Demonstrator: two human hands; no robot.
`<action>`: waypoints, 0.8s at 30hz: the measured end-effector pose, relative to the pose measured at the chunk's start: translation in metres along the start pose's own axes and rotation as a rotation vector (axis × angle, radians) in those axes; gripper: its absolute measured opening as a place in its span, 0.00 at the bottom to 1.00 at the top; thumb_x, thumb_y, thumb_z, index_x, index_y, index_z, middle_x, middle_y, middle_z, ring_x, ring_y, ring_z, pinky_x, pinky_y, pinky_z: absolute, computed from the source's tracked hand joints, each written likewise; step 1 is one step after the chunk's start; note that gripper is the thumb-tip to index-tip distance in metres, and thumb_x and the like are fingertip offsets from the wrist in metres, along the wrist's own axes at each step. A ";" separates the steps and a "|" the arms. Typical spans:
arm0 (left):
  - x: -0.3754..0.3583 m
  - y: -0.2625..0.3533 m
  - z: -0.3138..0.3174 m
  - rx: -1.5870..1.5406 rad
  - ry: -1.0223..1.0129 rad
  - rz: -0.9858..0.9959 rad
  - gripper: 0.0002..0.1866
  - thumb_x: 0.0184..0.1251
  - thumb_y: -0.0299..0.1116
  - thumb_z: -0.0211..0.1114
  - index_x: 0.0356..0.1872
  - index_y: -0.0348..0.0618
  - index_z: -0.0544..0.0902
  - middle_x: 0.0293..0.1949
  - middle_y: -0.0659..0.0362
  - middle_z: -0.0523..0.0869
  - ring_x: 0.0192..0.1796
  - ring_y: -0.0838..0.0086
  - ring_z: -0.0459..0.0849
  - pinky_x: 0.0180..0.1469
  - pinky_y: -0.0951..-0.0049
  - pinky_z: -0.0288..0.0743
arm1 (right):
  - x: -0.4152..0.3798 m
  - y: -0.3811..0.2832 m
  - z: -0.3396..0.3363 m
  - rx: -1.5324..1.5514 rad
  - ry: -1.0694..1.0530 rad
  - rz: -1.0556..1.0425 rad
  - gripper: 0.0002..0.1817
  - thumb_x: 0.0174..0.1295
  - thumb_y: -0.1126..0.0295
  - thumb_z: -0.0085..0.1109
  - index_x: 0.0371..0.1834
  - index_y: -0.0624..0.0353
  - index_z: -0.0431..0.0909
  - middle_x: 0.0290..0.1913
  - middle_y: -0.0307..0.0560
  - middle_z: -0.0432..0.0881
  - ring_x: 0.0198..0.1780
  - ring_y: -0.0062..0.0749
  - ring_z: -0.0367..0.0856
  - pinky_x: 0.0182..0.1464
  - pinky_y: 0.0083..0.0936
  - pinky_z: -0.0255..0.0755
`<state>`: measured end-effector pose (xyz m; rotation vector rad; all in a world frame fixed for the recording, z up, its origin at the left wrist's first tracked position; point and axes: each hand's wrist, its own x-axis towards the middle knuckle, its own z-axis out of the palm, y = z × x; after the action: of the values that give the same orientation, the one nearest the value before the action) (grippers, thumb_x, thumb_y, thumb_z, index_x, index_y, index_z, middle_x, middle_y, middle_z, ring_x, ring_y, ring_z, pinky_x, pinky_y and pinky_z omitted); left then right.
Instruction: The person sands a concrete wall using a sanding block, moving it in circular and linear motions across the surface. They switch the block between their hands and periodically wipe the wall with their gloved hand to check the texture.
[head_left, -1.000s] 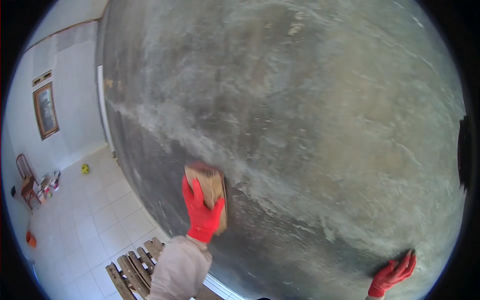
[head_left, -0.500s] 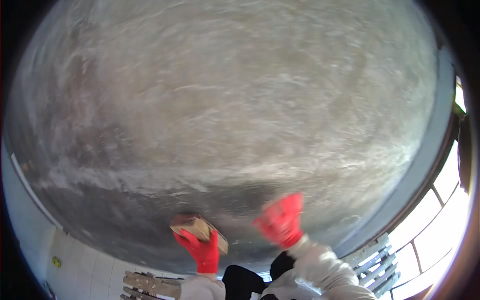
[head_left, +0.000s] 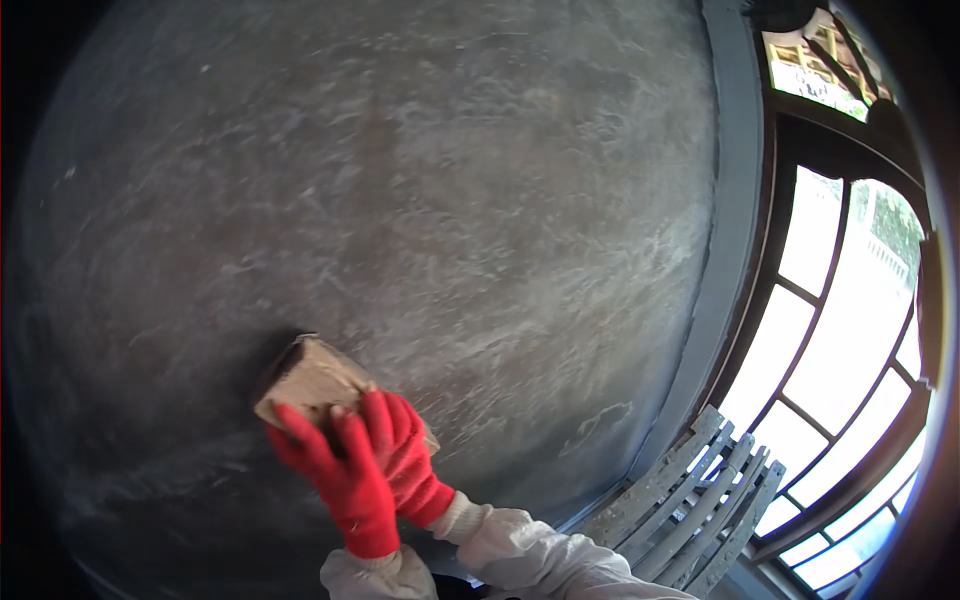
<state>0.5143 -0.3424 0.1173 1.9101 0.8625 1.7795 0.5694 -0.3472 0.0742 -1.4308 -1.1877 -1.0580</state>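
The red-gloved fingers (head_left: pixel 325 440) of the left hand (head_left: pixel 340 480) are curled over the lower edge of a tan sanding block (head_left: pixel 310 380), clamped on it. The fingers of the right hand (head_left: pixel 405 465) lie close together just beside them and overlap the block's right end, though whether they truly grip it or only press on it is hard to tell from this angle. The block sits flat against the grey plastered wall (head_left: pixel 420 200), low and left of the wall's middle, tilted with its upper end to the left. White streaks run across the plaster around it, and a darker patch lies below and to the left.

To rub well here, both hands should keep the block's face flush to the wall, with even pressure and no rocking onto a corner, working in overlapping passes.

Pale sleeves (head_left: pixel 520 560) lead back from the gloves. To the right stand a grey wall edge, a dark-framed window (head_left: pixel 850 330) bright with daylight, and slatted wooden boards (head_left: pixel 690 510) leaning below it.
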 end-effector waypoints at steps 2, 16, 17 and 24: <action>-0.012 -0.001 0.001 0.077 0.030 0.026 0.36 0.74 0.43 0.54 0.76 0.41 0.51 0.73 0.39 0.48 0.72 0.49 0.58 0.68 0.51 0.59 | 0.013 0.003 -0.010 0.100 0.041 0.004 0.31 0.55 0.60 0.61 0.64 0.53 0.69 0.60 0.61 0.68 0.56 0.57 0.73 0.55 0.50 0.72; -0.063 -0.024 0.024 0.072 -0.068 0.180 0.28 0.75 0.33 0.52 0.74 0.41 0.58 0.75 0.48 0.51 0.70 0.57 0.64 0.69 0.57 0.61 | 0.053 0.263 -0.128 -0.173 0.236 0.285 0.53 0.44 0.58 0.74 0.75 0.56 0.54 0.72 0.76 0.52 0.66 0.71 0.61 0.65 0.52 0.60; -0.060 -0.025 0.031 0.061 -0.075 0.184 0.28 0.75 0.33 0.52 0.74 0.41 0.58 0.75 0.48 0.51 0.70 0.57 0.64 0.69 0.57 0.61 | 0.068 0.278 -0.136 -0.183 0.239 0.338 0.53 0.45 0.59 0.74 0.76 0.56 0.54 0.72 0.75 0.52 0.66 0.70 0.61 0.66 0.52 0.60; -0.058 0.002 0.056 0.230 0.015 0.371 0.24 0.74 0.34 0.56 0.67 0.36 0.67 0.69 0.43 0.64 0.66 0.51 0.69 0.66 0.54 0.63 | -0.143 0.365 -0.131 -0.221 0.089 0.531 0.57 0.46 0.56 0.72 0.77 0.62 0.48 0.73 0.73 0.52 0.72 0.70 0.53 0.70 0.50 0.55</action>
<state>0.5696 -0.3761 0.0686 2.3322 0.7856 1.9734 0.9028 -0.5219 -0.0956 -1.7244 -0.5834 -0.8800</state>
